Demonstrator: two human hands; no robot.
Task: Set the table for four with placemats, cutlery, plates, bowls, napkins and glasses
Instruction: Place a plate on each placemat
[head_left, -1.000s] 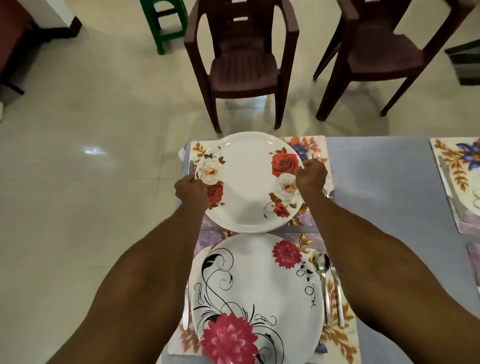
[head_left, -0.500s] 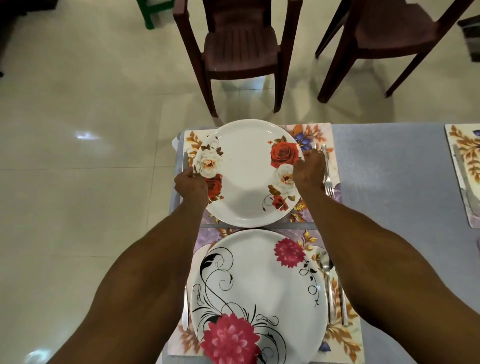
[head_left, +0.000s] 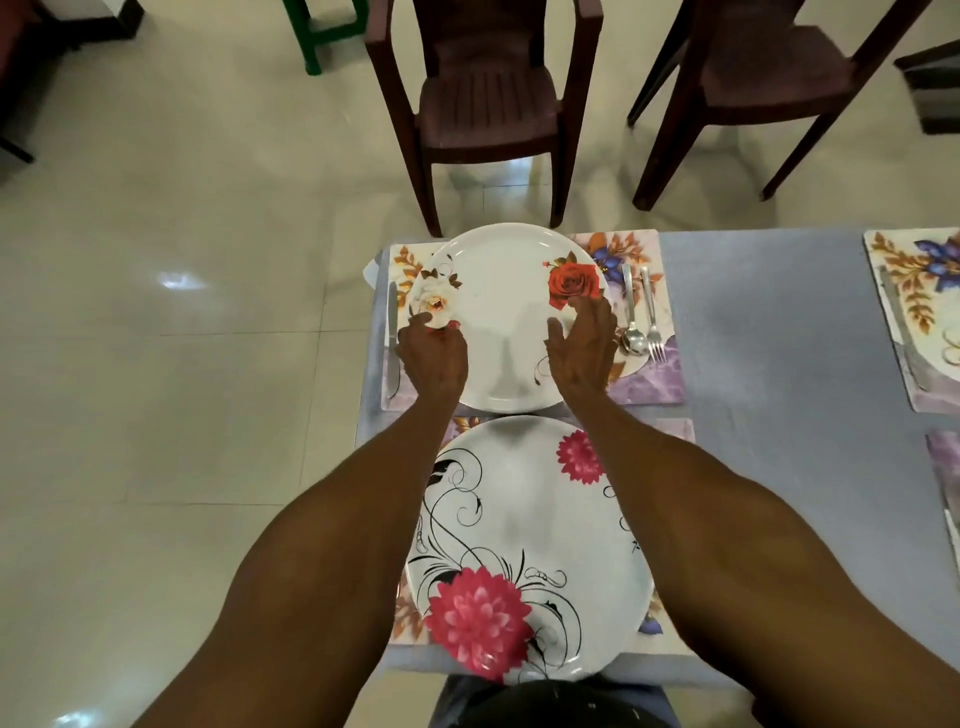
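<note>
- rose plate (head_left: 498, 317) lies on the far placemat (head_left: 644, 374) at the far edge of the surface (head_left: 769, 332), its far rim right at the table edge, before the brown plastic chair (head_left: 488, 104).
- left hand (head_left: 431, 353) rests on the plate's left rim; whether its fingers grip the rim or only touch it, cannot tell.
- right hand (head_left: 582, 343) lies flat on the plate's right side, fingers straight and released, grasping nothing.
- risk: a push away from the body could slide the plate over the table edge to the tiled floor (head_left: 182, 364); glazed plate on a slick printed mat likely slips easily.
- risk: a nudge rightwards could knock the spoon (head_left: 631, 317) and fork (head_left: 652, 317) just beside the right hand; leftwards, the knife (head_left: 392, 332) at the mat's left border.
- risk: pulling it back could clink it on the near plate (head_left: 524, 545), which sits almost touching it.
- materials: both plates round, white, glossy, shallow; near one has pink dahlia and black scrolls.
- placemats rectangular, thin, flower print, purple marbled corners; more mats at right (head_left: 914, 322).
- cutlery looks like polished steel; surface is matte grey-blue.
- no bowls, napkins or glasses in view, so the task looks far from done.
</note>
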